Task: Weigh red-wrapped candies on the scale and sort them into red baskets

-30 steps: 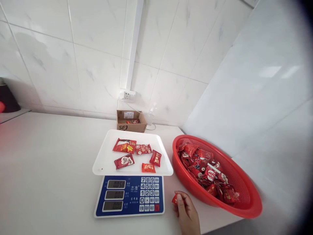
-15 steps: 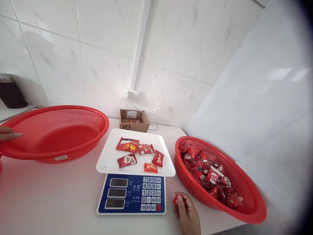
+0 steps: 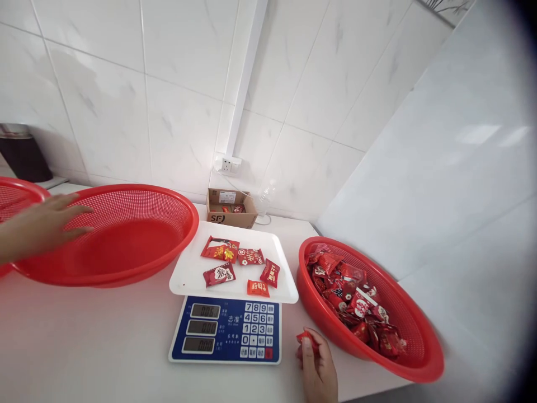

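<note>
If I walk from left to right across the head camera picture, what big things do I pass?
A cut-off red basket → a second red basket → a digital weighing scale → a third red basket, holding wrapped candies.

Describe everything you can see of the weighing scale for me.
The scale sits on the white table, its blue panel carrying three grey displays at left and a number keypad at right. Both lower displays show zeros; the top reading is blurred. Behind the panel, a white tray, apparently plastic, holds several red and orange packets.
</note>
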Demonstrator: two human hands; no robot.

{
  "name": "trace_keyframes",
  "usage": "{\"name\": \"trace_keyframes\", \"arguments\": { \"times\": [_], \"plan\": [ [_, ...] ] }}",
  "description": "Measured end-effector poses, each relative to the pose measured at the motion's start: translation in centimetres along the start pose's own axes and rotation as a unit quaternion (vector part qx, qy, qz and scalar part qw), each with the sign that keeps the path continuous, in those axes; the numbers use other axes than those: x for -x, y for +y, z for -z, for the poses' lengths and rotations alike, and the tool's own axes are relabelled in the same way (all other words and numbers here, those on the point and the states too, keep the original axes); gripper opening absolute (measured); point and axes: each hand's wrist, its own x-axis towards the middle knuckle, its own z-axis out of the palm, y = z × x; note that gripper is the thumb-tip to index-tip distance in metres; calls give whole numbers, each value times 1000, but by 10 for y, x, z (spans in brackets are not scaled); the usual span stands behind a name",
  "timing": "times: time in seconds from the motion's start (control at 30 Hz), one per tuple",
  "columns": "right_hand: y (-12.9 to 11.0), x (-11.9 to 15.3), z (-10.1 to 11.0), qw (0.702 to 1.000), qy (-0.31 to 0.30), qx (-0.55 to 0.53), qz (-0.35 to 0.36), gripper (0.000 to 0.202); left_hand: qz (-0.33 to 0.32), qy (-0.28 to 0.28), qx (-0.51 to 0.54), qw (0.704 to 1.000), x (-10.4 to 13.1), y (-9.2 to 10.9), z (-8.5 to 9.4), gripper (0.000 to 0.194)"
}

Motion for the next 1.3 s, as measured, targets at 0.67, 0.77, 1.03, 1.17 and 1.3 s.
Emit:
{"name": "trace_keyframes", "arguments": {
  "times": [0.67, 0.77, 1.03, 1.17, 1.3],
  "plan": [
    [-131, -37, -41, 906, -236, 239, 258, 7, -173, -257, 209, 927, 31, 245, -7, 29],
    [-135, -44, -46, 889, -275, 252, 268, 9, -153, -212, 221, 940, 22, 231, 3, 29],
    [-137, -58, -52, 846, -353, 302, 264, 9, -15, -190, 65, 979, -13, 149, 11, 38],
    [-153, -62, -65, 847, -349, 293, 274, 8, 12, -152, 134, 979, -9, 153, 17, 39],
    [-200, -55, -111, 883, -336, 171, 280, 6, 149, -13, 249, 957, -1, 180, 51, 44]
  ]
}}
